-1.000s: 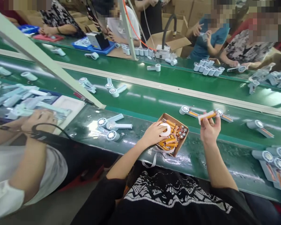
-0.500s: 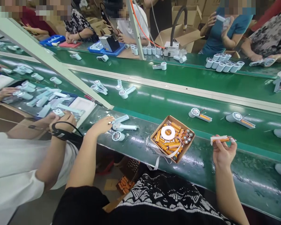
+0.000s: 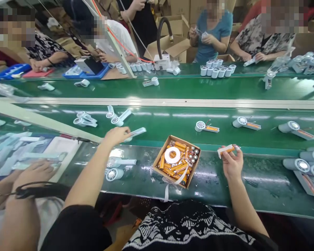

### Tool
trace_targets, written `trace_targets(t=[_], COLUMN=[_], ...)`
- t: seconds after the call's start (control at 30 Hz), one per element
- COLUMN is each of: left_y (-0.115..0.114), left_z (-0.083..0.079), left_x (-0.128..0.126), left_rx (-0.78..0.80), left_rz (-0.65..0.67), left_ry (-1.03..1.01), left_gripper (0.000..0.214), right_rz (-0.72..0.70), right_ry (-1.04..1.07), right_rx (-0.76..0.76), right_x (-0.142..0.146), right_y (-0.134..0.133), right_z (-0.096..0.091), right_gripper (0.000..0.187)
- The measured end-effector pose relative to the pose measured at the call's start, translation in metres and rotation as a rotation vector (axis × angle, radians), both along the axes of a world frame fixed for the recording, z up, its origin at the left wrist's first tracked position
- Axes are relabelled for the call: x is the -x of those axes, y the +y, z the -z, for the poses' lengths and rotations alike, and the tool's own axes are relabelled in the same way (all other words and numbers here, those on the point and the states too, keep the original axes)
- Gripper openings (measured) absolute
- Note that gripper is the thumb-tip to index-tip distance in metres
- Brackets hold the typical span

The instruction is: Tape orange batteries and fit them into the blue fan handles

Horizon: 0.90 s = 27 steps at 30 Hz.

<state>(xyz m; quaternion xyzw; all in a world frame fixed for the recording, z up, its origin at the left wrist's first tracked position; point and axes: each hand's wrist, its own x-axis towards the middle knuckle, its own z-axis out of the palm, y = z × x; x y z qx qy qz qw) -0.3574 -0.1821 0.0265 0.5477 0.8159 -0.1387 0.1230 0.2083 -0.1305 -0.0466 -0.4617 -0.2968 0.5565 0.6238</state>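
My left hand point(image 3: 117, 136) is closed on a pale blue handheld fan housing point(image 3: 138, 132), whose handle points right over the near belt edge; its round end is mostly hidden by my fingers. Below that hand, two more fan housings point(image 3: 114, 174) lie on the green ledge. My right hand point(image 3: 232, 164) pinches an orange battery point(image 3: 227, 150) with a white strip along it. Between my hands stands a cardboard box point(image 3: 157, 169) of orange batteries point(image 3: 177, 167), with a white tape roll point(image 3: 172, 154) on top.
Along the belt point(image 3: 167, 122) lie several fan housings, some with orange batteries in their handles point(image 3: 211, 129). More fans point(image 3: 300, 167) are grouped at the right. A co-worker's hands point(image 3: 39, 170) are at the left beside a slanted metal post point(image 3: 42, 118). Other people work across the belt.
My left hand has lifted a fan housing from the ledge and moved it forward to the belt edge. My right hand still holds the battery. The view has turned right.
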Motion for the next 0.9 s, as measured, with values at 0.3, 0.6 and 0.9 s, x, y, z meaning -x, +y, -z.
trace_targets(t=[0.3,0.6,0.9], left_y=[0.13,0.135,0.149], left_z=[0.055,0.066,0.069], left_x=[-0.161,-0.141,-0.146], left_rx=[-0.243,-0.242,-0.144], left_rz=[0.547,0.953,0.975], left_ry=[-0.125,-0.302,-0.292], left_gripper=[0.03,0.035,0.026], right_rz=[-0.18,-0.327,-0.46], right_ry=[-0.057,-0.084,-0.095], right_rx=[-0.032,-0.068,-0.169], right_x=[0.032,0.07,0.116], right_y=[-0.005,0.036,0.084], right_z=[-0.016,-0.025,-0.035], right_gripper=[0.075,0.07,0.063])
